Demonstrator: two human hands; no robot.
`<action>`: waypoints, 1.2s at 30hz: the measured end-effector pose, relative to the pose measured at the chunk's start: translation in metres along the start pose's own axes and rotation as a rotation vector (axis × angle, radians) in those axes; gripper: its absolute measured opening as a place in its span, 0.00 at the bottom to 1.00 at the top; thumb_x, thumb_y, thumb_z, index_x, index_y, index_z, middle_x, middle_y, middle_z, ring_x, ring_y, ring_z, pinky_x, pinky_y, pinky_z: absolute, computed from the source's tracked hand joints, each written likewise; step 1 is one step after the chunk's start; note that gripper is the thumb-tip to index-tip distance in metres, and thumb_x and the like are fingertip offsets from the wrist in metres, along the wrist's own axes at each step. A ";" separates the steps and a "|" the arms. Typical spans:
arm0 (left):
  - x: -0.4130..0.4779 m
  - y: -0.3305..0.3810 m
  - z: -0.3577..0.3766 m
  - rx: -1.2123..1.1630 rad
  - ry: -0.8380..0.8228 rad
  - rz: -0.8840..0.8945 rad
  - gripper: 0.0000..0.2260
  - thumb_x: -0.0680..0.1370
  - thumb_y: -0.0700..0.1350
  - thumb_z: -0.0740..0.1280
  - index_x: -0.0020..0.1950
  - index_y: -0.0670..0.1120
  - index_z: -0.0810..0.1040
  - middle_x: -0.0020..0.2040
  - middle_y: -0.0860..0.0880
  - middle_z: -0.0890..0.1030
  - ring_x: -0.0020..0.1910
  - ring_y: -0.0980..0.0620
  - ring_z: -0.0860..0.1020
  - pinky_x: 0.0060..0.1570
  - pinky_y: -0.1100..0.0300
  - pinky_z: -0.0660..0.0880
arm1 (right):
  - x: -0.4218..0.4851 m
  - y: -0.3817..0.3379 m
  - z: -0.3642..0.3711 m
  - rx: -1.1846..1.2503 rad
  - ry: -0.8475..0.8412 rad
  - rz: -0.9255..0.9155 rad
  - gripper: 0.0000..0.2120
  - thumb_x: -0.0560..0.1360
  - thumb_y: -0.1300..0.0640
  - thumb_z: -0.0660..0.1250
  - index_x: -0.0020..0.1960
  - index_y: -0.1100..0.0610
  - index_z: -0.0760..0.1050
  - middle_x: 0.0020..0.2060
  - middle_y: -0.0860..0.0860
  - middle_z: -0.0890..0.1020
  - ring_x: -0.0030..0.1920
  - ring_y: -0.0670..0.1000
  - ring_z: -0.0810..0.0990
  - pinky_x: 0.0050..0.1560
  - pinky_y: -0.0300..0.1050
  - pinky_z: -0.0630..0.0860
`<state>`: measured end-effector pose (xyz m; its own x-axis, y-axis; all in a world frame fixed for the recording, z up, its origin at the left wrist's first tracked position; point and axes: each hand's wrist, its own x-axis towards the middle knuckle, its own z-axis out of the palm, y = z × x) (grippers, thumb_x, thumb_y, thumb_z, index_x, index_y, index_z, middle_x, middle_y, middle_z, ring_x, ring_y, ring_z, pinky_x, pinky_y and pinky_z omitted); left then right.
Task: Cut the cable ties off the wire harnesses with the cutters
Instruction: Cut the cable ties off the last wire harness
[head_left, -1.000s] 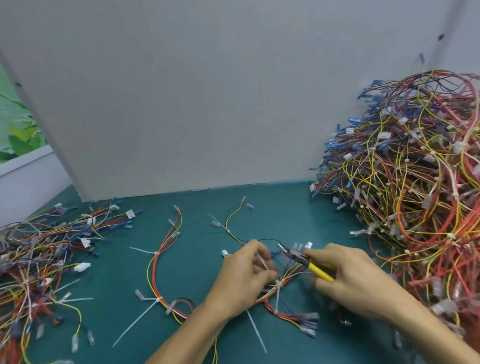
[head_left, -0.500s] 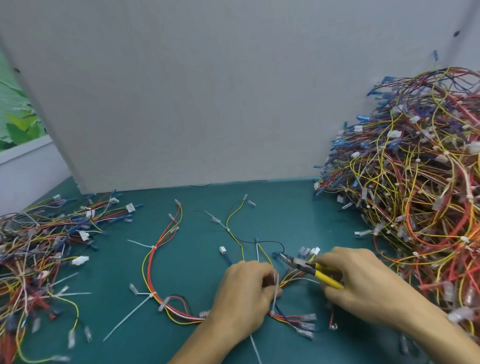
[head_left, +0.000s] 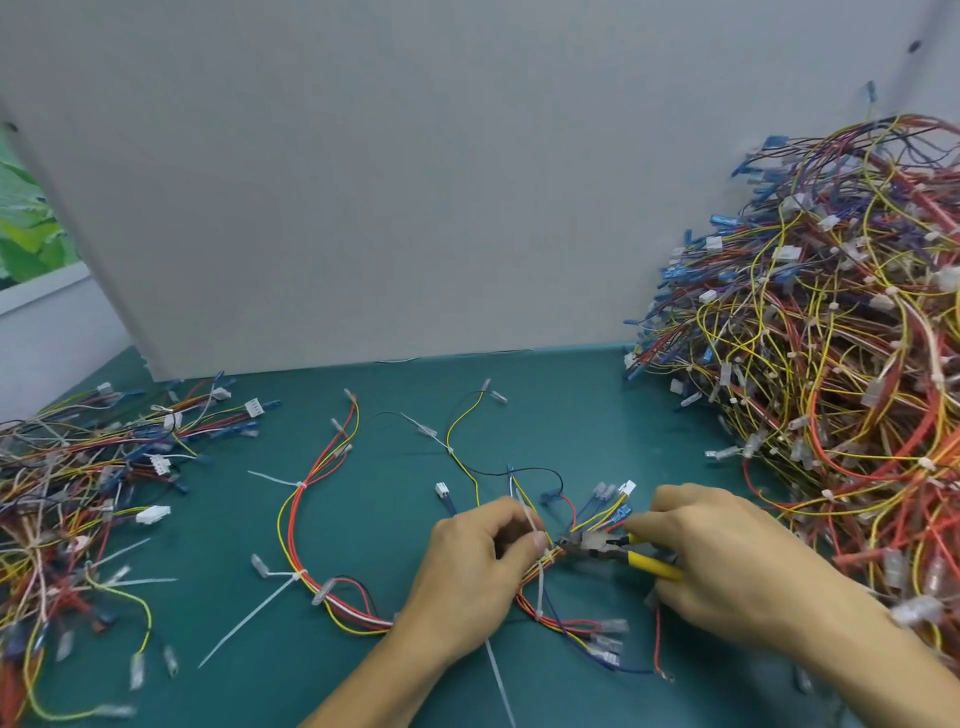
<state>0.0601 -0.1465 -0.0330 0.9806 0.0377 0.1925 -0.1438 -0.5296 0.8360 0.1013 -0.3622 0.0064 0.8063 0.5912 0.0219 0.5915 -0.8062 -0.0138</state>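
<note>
A wire harness (head_left: 322, 525) of red, yellow, blue and black wires lies spread across the green table (head_left: 597, 415), bound by several white cable ties. My left hand (head_left: 472, 577) pinches a white cable tie (head_left: 529, 519) and the bundle under it at the table's front centre. My right hand (head_left: 727, 566) grips the yellow-handled cutters (head_left: 618, 552). Their dark jaws point left and touch the bundle right beside my left thumb. Another tie (head_left: 540, 587) hangs below my left hand.
A tall heap of tied wire harnesses (head_left: 831, 338) fills the right side. A lower pile of wires (head_left: 78, 499) lies at the left. Loose white ties (head_left: 244, 623) lie on the table between. A grey wall (head_left: 415, 182) closes the back.
The cutters' jaws have come left and down onto the bundle next to my left thumb. My left hand has shifted its hold to the tie at the bundle.
</note>
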 end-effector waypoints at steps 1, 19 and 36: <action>0.000 -0.001 -0.001 -0.005 -0.005 -0.005 0.07 0.76 0.43 0.69 0.38 0.50 0.78 0.33 0.50 0.78 0.31 0.58 0.69 0.34 0.65 0.68 | 0.000 0.000 0.000 0.001 0.000 -0.008 0.09 0.72 0.46 0.63 0.49 0.49 0.71 0.46 0.44 0.72 0.52 0.50 0.74 0.46 0.44 0.72; 0.002 -0.007 0.002 0.001 -0.024 0.005 0.13 0.77 0.41 0.67 0.35 0.56 0.75 0.41 0.49 0.80 0.40 0.51 0.77 0.47 0.51 0.76 | 0.003 -0.005 0.010 -0.095 0.052 -0.088 0.04 0.73 0.52 0.58 0.47 0.50 0.68 0.49 0.45 0.73 0.52 0.52 0.72 0.40 0.45 0.62; 0.001 -0.005 0.006 -0.017 -0.023 0.014 0.07 0.77 0.43 0.67 0.40 0.52 0.78 0.31 0.59 0.74 0.32 0.60 0.70 0.35 0.68 0.66 | 0.002 -0.007 0.010 -0.076 -0.004 -0.080 0.03 0.74 0.51 0.56 0.45 0.49 0.65 0.49 0.47 0.74 0.49 0.58 0.76 0.38 0.47 0.62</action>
<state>0.0623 -0.1488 -0.0397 0.9812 0.0106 0.1929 -0.1600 -0.5151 0.8421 0.0989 -0.3554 -0.0037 0.7566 0.6536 0.0159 0.6516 -0.7559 0.0640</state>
